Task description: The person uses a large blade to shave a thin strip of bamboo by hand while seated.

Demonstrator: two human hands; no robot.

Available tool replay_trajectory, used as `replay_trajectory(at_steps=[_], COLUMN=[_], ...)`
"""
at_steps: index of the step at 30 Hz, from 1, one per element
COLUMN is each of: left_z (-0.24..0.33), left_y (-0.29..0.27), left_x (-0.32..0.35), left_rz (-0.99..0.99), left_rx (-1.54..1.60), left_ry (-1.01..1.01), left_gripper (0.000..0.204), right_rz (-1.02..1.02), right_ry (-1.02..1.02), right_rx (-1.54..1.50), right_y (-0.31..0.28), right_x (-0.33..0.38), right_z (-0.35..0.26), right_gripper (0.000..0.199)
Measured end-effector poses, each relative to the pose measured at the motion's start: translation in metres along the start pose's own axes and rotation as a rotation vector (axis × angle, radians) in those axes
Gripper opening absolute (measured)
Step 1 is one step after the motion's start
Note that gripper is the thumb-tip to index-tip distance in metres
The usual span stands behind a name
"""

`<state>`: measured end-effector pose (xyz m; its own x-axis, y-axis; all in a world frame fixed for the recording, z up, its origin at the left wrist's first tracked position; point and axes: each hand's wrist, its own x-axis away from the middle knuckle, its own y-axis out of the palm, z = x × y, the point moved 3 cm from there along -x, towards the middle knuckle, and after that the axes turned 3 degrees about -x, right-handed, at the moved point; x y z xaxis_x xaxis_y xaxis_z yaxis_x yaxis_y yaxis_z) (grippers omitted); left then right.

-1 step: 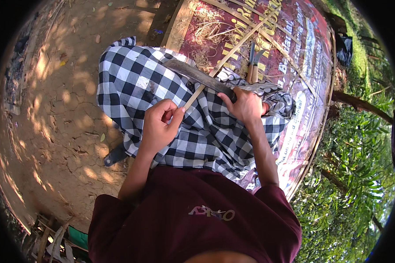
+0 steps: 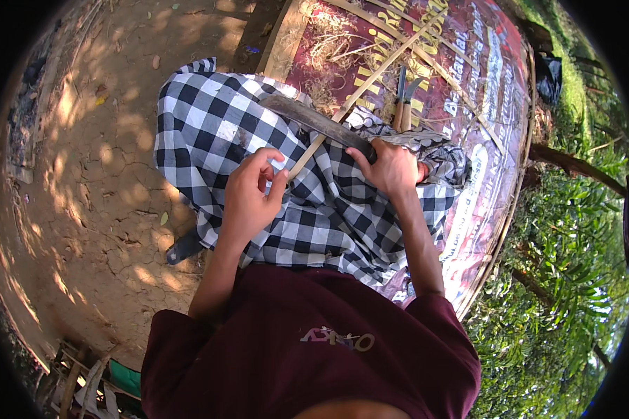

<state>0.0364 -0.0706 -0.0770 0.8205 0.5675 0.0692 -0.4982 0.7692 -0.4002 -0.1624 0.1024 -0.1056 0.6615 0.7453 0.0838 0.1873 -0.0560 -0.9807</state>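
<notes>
My right hand (image 2: pixel 393 170) is closed around the handle end of a machete (image 2: pixel 307 115), its thumb along the dark, broad blade. The handle itself is mostly hidden. The blade slants up to the left over my lap, which a black-and-white checked cloth (image 2: pixel 210 133) covers. A long pale wooden strip, perhaps bamboo (image 2: pixel 377 72), passes beneath the blade. Its near end lies by my left hand (image 2: pixel 253 192), whose thumb and forefinger are apart. The thumb tip is at or very near the strip; whether they touch I cannot tell.
Two small knives (image 2: pixel 402 112) with light wooden handles lie beyond my right hand. Curly shavings (image 2: pixel 335 38) and crossing strips (image 2: pixel 461 84) rest on a red printed sheet (image 2: pixel 496 126). Bare earth (image 2: pixel 98 188) stretches to the left; leafy plants (image 2: pixel 566 258) and a branch (image 2: pixel 573 164) stand at right.
My left forefinger has lifted off the strip and away from the thumb, so the pinch has come apart. The right hand and machete have stayed in place.
</notes>
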Motion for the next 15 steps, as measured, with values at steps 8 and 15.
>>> replay_trajectory(at_steps=[8,15], left_z=[-0.010,-0.047], left_y=[-0.017,0.043], left_x=[-0.017,-0.023], left_rz=[0.303,-0.290], left_rx=[-0.453,-0.458], left_ry=[0.222,0.058], left_gripper=[0.031,0.018], right_rz=[-0.005,0.020], right_ry=[0.007,0.034], right_rx=[0.005,0.011], right_y=[0.005,0.004], right_x=[0.002,0.002], right_z=[0.002,-0.002], right_gripper=[0.062,0.063])
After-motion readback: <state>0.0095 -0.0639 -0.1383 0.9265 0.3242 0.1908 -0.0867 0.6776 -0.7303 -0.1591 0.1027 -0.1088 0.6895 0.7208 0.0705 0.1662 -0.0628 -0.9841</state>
